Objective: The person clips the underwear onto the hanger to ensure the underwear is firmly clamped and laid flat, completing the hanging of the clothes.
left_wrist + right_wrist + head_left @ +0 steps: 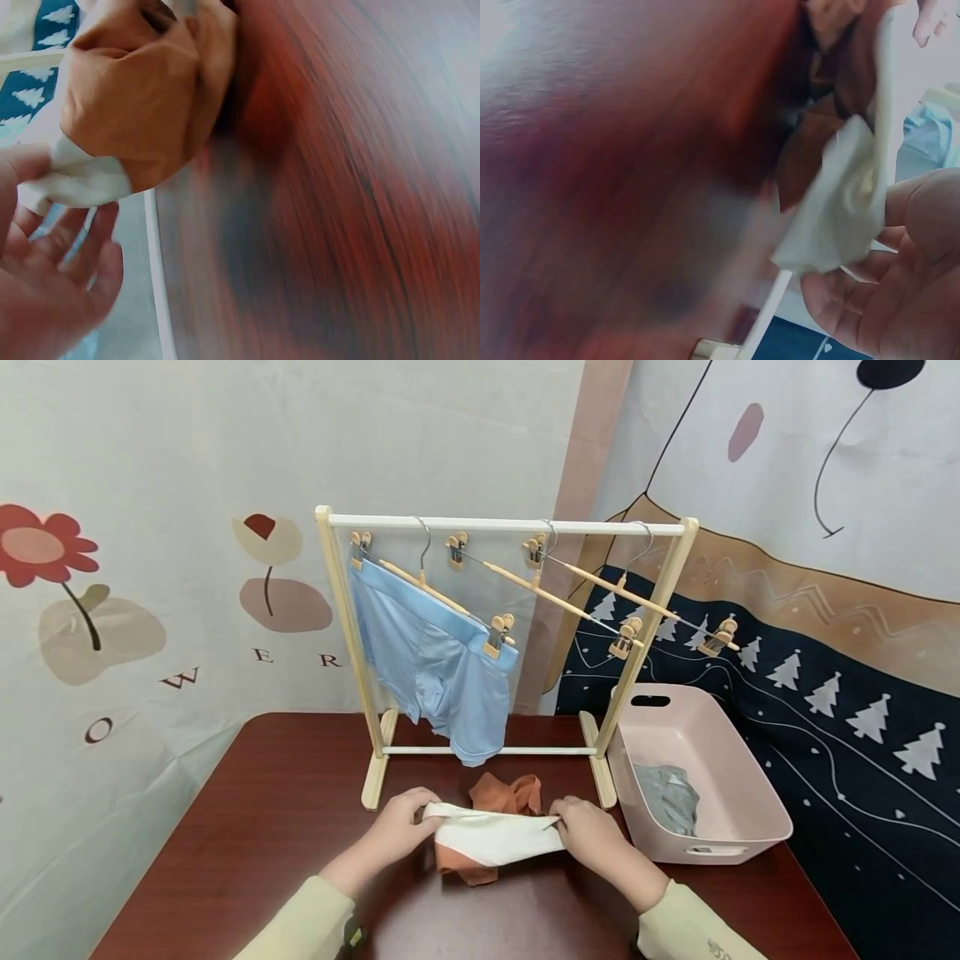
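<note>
A rust-and-white garment point(498, 837) is stretched between both hands, low over the table in front of the rack. Its white band runs from hand to hand, with rust cloth bunched behind and below; its exact kind is unclear. My left hand point(408, 820) pinches the band's left end between thumb and fingers, as the left wrist view shows the white edge point(82, 180) in its grasp. At the opposite end my right hand point(588, 831) pinches the white cloth point(836, 210), thumb on one side and fingers curled on the other.
A wooden rack point(487, 525) stands behind the hands. Light blue shorts point(435, 652) hang there from a clip hanger, beside two more clip hangers point(558, 597). To the right, a pink basin point(723, 735) holds a grey-green cloth point(667, 795). The brown table point(285, 793) lies beneath.
</note>
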Available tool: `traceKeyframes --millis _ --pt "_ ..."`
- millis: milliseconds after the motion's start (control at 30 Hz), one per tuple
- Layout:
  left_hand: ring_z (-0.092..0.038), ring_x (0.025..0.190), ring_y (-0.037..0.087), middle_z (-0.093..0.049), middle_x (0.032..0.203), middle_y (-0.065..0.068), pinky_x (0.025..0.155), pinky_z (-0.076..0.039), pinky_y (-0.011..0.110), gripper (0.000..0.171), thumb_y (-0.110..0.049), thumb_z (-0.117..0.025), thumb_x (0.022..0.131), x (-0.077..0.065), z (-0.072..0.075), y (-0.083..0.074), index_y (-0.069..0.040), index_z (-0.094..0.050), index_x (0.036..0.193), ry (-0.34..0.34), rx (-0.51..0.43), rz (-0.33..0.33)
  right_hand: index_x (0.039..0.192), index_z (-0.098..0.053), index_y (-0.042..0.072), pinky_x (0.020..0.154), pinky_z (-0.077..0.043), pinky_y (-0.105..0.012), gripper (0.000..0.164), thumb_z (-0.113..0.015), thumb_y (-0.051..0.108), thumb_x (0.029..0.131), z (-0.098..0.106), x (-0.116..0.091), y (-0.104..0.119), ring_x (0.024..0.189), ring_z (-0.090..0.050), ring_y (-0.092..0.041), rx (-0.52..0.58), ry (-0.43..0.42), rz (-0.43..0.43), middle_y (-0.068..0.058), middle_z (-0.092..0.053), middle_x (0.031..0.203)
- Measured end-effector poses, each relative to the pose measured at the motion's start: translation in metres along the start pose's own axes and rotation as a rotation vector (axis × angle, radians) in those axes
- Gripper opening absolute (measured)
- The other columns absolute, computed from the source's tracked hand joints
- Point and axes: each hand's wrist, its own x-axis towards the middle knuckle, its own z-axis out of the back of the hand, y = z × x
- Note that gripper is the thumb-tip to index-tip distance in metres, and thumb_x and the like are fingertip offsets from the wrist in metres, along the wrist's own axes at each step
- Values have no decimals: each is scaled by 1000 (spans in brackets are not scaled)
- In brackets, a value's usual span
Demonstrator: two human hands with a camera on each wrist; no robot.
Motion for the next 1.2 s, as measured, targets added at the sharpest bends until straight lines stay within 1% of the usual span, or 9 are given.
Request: traceKeyframes --millis 167,333,433,567,700,800,900,1067,1200 --pt "-53 73 4 -62 85 1 64 -46 22 6 -15 -62 91 3 -1 -10 -9 -62 91 65 -280 36 98 -61 12 70 -46 -34 16 -62 6 84 6 5 3 85 -58 -17 176 -53 36 0 -62 95" --pt "-55 77 3 -64 88 4 66 -47 21 8 -15 -59 94 4 -5 -31 -9 -63 97 92 -353 -65 130 -51 9 98 -36 -53 56 -73 28 82 6 6 19 120 -48 -29 376 7 188 -6 -56 129" --pt "-56 78 3 -66 90 7 68 -49 21 10 -13 -57 94 4 -6 -45 -8 -64 100 115 -379 -129 135 -47 10 101 -31 -55 71 -75 41 78 6 9 29 123 -46 -30 418 48 248 -4 -55 133" --pt "-57 77 2 -67 90 9 66 -50 22 11 -11 -57 94 3 -2 -59 -6 -65 101 78 -397 -132 109 -63 13 88 -45 -36 40 -76 34 78 5 10 32 96 -60 -16 398 86 268 4 -68 104" --pt "-56 73 2 -67 88 8 63 -50 23 9 -6 -58 92 3 11 -63 -6 -65 99 -53 -377 -71 85 -65 17 59 -47 -21 11 -74 22 81 5 8 21 69 -58 -1 400 164 239 8 -67 80" --pt "-56 71 2 -66 87 11 62 -50 22 9 -1 -58 92 1 29 -69 -2 -64 97 -140 -377 -39 86 -66 17 57 -46 -19 6 -72 19 83 8 5 7 67 -56 2 414 202 227 8 -67 79" --pt "-56 69 2 -65 85 12 60 -50 21 8 0 -59 90 -2 45 -74 0 -64 96 -207 -347 -13 88 -67 18 60 -47 -20 7 -70 15 83 13 2 -8 70 -57 1 420 182 228 7 -68 84" --pt "-55 65 1 -65 78 7 58 -48 20 6 -3 -64 88 -5 59 -73 -2 -67 93 -301 -240 35 91 -66 15 61 -46 -20 10 -67 8 84 29 -2 -27 71 -53 -1 458 77 211 5 -65 82" --pt "-51 61 0 -61 68 5 54 -45 19 4 -5 -64 88 -6 64 -72 -2 -66 89 -345 -247 72 94 -66 11 59 -44 -19 7 -65 11 87 47 -5 -35 68 -49 0 520 -31 162 5 -61 80"
